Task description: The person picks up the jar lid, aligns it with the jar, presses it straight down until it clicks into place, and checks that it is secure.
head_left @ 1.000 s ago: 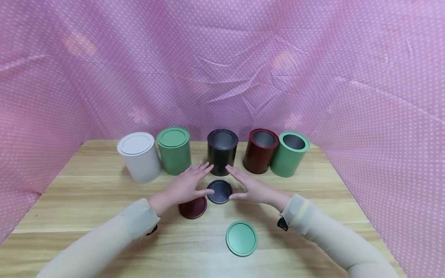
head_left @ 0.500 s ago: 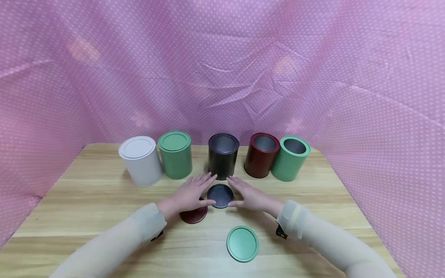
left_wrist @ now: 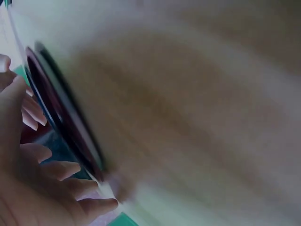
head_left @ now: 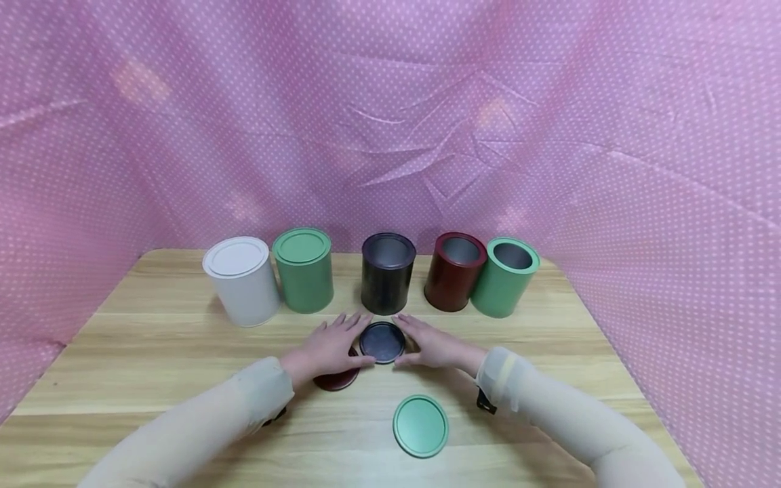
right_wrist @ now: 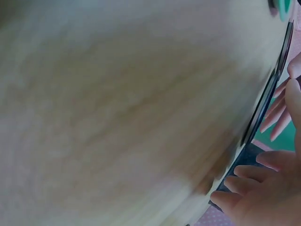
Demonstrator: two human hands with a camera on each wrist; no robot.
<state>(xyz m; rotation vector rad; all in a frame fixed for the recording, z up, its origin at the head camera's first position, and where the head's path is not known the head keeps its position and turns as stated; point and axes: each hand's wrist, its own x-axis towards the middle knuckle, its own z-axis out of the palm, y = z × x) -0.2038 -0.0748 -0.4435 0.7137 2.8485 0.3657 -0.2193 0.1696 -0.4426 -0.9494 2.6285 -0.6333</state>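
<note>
Hands sat low on the table [head_left: 152, 339], your left hand [head_left: 326, 347] and right hand [head_left: 436, 347] flat and apart, fingers touching each side of the black lid [head_left: 382, 342]. It lay just before the open black can [head_left: 387, 272]. Squeezing evenly looked best, so you missed the red lid [head_left: 337, 377]

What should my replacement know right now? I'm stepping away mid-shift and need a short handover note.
Left hand and right hand: both flank the black lid on the table, fingers fairly straight at its edges; whether it is lifted cannot be told.
Left hand partly covers the dark red lid. Green lid lies nearer the person.
Done: white can and left green can are lidded.
Left: black can, dark red can and right green can stand open.
</note>
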